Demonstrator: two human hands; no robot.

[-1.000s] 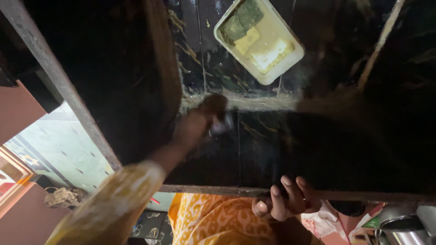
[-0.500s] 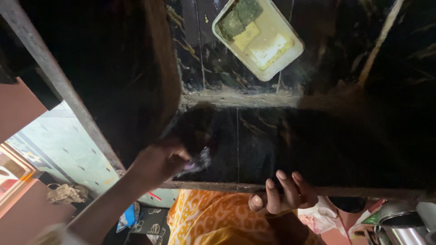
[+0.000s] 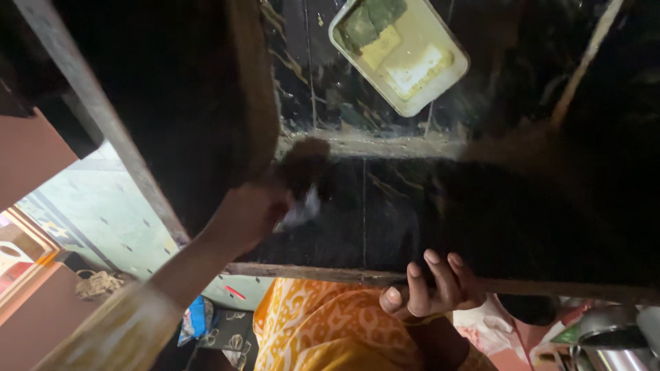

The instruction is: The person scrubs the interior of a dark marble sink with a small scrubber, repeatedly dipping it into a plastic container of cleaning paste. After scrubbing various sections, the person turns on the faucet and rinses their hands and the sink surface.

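Observation:
My left hand is shut on a small pale scrub pad and presses it on the black stone counter, close to the counter's left end. Motion blur covers the hand and pad. My right hand curls its fingers over the counter's near edge, gripping it. Farther back, a white rectangular tray lies on the dark surface with green, yellow and white sponges or soap pieces in it.
A pale grimy ridge separates the front counter slab from the back part. A grey bar slants down the left. Steel vessels stand at the bottom right. Pale tiled floor shows below left.
My left hand with the pad swept from the ridge toward the near edge, then moved back up the counter. My right hand stayed on the edge.

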